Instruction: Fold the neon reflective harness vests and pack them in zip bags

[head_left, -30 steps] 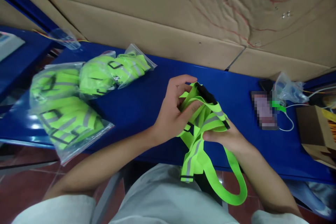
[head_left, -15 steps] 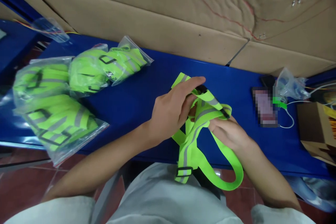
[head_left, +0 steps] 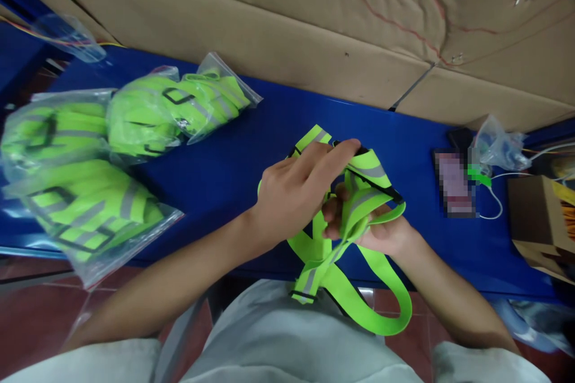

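Your right hand [head_left: 387, 233] is holding the lime reflective strap [head_left: 354, 220] with fingers curling around its folds. Your left hand [head_left: 291, 194] is covering its upper end; those fingertips are partly hiding, so their grip cannot be told. The strap's lower loop is hanging past the front edge of the blue table [head_left: 242, 149].

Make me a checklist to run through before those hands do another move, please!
1. Right hand supporting the green strap: ok, the strap lies across it with fingers curled.
2. Left hand gripping firmly: cannot tell, its grip is mostly hidden.
3. Strap free of twists: cannot tell, its folds overlap.
4. Whole strap above the table: not ok, a loop hangs past the front edge.
5. Filled plastic bags apart from the hands: ok, they lie off to the left.
6. Phone apart from the strap: ok.
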Demonstrator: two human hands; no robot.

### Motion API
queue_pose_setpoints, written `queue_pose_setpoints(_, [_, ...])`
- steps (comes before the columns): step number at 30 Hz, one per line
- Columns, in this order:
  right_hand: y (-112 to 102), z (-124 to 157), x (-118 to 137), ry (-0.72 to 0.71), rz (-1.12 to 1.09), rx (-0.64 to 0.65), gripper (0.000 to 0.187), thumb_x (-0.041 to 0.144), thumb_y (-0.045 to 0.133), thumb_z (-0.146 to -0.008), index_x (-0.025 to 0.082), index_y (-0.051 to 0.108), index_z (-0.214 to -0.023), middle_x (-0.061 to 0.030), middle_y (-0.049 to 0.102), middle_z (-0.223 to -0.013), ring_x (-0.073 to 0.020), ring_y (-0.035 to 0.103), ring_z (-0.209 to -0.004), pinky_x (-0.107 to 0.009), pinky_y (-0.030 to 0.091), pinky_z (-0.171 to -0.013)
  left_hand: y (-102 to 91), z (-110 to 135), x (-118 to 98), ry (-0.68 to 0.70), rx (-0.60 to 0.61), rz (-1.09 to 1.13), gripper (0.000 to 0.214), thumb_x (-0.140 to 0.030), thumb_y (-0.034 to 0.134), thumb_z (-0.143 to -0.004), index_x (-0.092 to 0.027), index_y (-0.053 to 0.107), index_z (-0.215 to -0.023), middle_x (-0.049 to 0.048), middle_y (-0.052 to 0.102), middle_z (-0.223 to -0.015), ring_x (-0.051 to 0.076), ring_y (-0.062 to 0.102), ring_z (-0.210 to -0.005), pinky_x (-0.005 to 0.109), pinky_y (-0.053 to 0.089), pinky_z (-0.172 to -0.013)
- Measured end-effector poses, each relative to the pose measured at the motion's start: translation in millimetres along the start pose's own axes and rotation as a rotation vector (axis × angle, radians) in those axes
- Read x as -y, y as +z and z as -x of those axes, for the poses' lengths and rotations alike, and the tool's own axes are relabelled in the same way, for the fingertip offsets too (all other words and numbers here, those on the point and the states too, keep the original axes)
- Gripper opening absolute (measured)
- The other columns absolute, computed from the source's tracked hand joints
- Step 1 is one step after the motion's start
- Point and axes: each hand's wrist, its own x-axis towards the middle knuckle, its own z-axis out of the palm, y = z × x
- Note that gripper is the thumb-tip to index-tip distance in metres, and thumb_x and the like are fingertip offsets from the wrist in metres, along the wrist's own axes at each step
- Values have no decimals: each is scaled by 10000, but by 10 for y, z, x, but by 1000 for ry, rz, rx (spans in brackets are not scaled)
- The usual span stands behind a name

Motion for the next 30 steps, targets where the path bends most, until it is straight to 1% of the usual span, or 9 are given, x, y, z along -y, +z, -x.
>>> queue_pose_setpoints(4, [-23, 3, -19, -31, 14, 264, 652, 418, 874, -864, 293, 562, -1423, -25, 757, -1036, -93, 666, -651, -247, 529, -680, -22, -20, -32, -1, -36, 50, 324, -158, 549, -1052, -239, 578, -1365, 37, 767, -1186, 160, 766, -995, 226, 569, -747])
queue_pose_setpoints(6, [-9, 37, 11, -12, 59, 284, 661, 451, 854, -882, 284, 571, -1456, 25, 707, -845, -66, 558, -561, -235, 476, -660, -54, -44, -34, -94, -37, 206, 309, -208, 574, -1058, -223, 582, -1367, 70, 745, -1243, 179, 756, -1050, 249, 598, -797])
queue_pose_setpoints(9, [49, 108, 109, -39, 126, 97, 384, 407, 787, -946, 221, 698, -1270, 57, 580, -664, -71, 497, -568, -231, 448, -683, -104, -112, 8, -429, 150, 644, 416, -288, 614, -1043, -236, 522, -1445, 64, 741, -1129, 153, 732, -856, 252, 576, -696])
queue_pose_setpoints(11, [89, 148, 178, -91, 171, -43, 232, 377, 715, -998, 201, 732, -1148, 26, 596, -682, -98, 561, -639, -248, 475, -713, -125, -164, 46, -666, 316, 887, 525, -341, 690, -995, -243, 503, -1476, 39, 732, -1028, 135, 698, -772, 229, 532, -631])
queue_pose_setpoints(15, [132, 182, 249, -103, 212, -229, 232, 414, 728, -986, 196, 749, -1060, -37, 700, -859, -169, 692, -796, -311, 559, -756, -122, -227, 64, -935, 566, 1171, 577, -383, 856, -854, -200, 598, -1338, 37, 752, -984, 170, 730, -870, 243, 555, -722])
queue_pose_setpoints(18, [142, 171, 256, -101, 219, -265, 238, 398, 734, -982, 220, 740, -1139, -18, 705, -887, -146, 682, -719, -330, 578, -770, -111, -242, 34, -920, 728, 1329, 374, -370, 867, -844, -168, 671, -1090, 40, 761, -906, 173, 727, -799, 271, 566, -732])
queue_pose_setpoints(24, [136, 138, 272, -140, 229, -140, 500, 444, 870, -837, 248, 709, -1268, 8, 636, -832, -204, 700, -913, -415, 577, -948, -115, -274, 33, -776, 822, 1403, 235, -380, 751, -959, -151, 742, -906, 36, 751, -834, 123, 690, -747, 215, 543, -707])
queue_pose_setpoints(27, [140, 151, 279, -165, 242, -99, 471, 445, 842, -869, 241, 722, -1276, 8, 643, -835, -165, 671, -841, -396, 578, -948, -96, -251, 30, -747, 805, 1384, 239, -391, 730, -976, -157, 736, -929, 28, 745, -848, 123, 695, -741, 213, 551, -698])
queue_pose_setpoints(30, [143, 172, 285, -183, 274, -184, 404, 471, 774, -932, 235, 731, -1258, -7, 682, -860, -141, 651, -760, -331, 592, -829, -84, -205, 6, -699, 637, 1225, 243, -395, 741, -969, -154, 705, -978, 18, 728, -846, 119, 682, -746, 196, 533, -665])
